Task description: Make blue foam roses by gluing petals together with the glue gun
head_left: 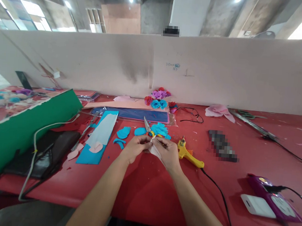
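My left hand (136, 148) and my right hand (171, 154) meet over the red table, fingertips pinched together on a small strip of white crepe paper (156, 151). One end of the paper hangs below my right fingers; the part between the fingertips is mostly hidden. Just beyond my hands lies a pair of scissors (147, 123) with yellow handles, partly covered by my fingers. Blue paper petals (160, 128) lie around the blades, and more blue petals (123, 132) are left of them. A yellow glue gun (190, 157) rests beside my right hand.
Blue and white paper sheets (101, 137) lie to the left, near a black bag (44, 153) and a green panel (31, 128). Finished paper flowers (159, 103) sit at the back. Glasses (192, 115), a purple power strip (271, 197) and a white charger (258, 206) are to the right.
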Tool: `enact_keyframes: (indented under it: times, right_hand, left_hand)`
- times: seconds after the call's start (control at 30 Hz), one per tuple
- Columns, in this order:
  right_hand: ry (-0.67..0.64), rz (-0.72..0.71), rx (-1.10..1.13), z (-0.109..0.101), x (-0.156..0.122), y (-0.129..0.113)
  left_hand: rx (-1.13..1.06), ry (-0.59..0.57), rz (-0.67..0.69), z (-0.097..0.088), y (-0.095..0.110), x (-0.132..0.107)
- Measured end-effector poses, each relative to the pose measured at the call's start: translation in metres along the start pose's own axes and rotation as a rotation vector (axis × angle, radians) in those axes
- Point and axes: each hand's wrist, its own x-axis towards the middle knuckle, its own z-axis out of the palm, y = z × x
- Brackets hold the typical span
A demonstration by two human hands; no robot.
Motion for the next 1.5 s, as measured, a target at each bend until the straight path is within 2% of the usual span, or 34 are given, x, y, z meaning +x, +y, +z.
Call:
enact_keyframes:
  times: [0.27,0.43,0.63,0.83,1.13,1.3,1.4,1.5]
  right_hand:
    - [-0.031,0.005,-0.106,0.004,-0.001,0.001]
    - [-0.008,0.027,-0.091,0.004,-0.003,0.000]
    - [-0.027,-0.067,-0.031,0.006,-0.005,0.003]
    - [-0.010,-0.012,0.009,0.003,-0.002,0.001]
    - [-0.069,0.070,0.335,0.001,-0.005,-0.009]
    - [-0.047,0.081,0.495,-0.003,-0.005,-0.017]
    - [-0.115,0.070,0.631,0.000,-0.007,-0.017]
    - [-0.182,0.088,0.625,0.008,-0.011,-0.013]
  left_hand:
    - [0.004,0.127,0.109,0.003,-0.012,0.006]
    - [-0.010,0.125,0.158,0.006,-0.008,0.005]
    - [0.030,0.135,0.172,0.003,-0.003,0.003]
    - [0.039,0.160,0.130,-0.003,0.004,0.002]
    - [-0.027,0.171,0.141,-0.010,0.003,0.003]
    - [-0.090,0.189,0.158,-0.011,0.001,0.004]
    - [-0.162,0.197,0.156,-0.011,0.003,0.003]
    - [-0.285,0.221,0.152,-0.010,0.003,0.004]
